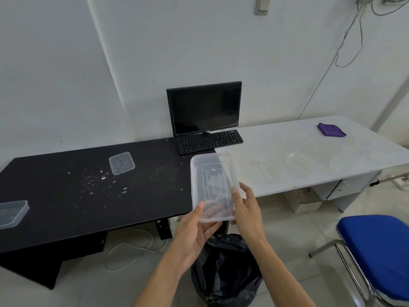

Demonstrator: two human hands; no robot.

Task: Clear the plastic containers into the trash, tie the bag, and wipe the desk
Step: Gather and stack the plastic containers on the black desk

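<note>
- Container (212, 185), clear and seemingly empty, is held in the air at lower centre of the frame, tilted with its open side toward the camera, directly above the bag (223, 267).
- Left hand (197, 231) grips its near left corner, thumb on the rim and fingers curled beneath.
- Right hand (245, 209) pinches the right rim, thumb in front and fingers behind.
- The bag stands on the floor at bottom centre. Its mouth looks slack and partly folded in, and the forearms hide much of it.
- Risk: released from this height, the light container could strike the folded edge and bounce onto the floor. Lowering it first would likely prevent that.
- Risk: if it goes in flat across the mouth it may jam there, leaving less room for the others and making the bag harder to tie.
- Two more wait on the black desk (66, 207): a second container (121, 162) at centre left, and a third container (11, 212) at the far left edge, partly out of frame. The third would be easy to miss.
- Crumbs (101, 178) lie scattered near the second container, and a careless reach could sweep them onto the floor.
- The cloth (331, 130) lies at upper right on the white desk (309, 173), well apart from the crumbs.
</note>
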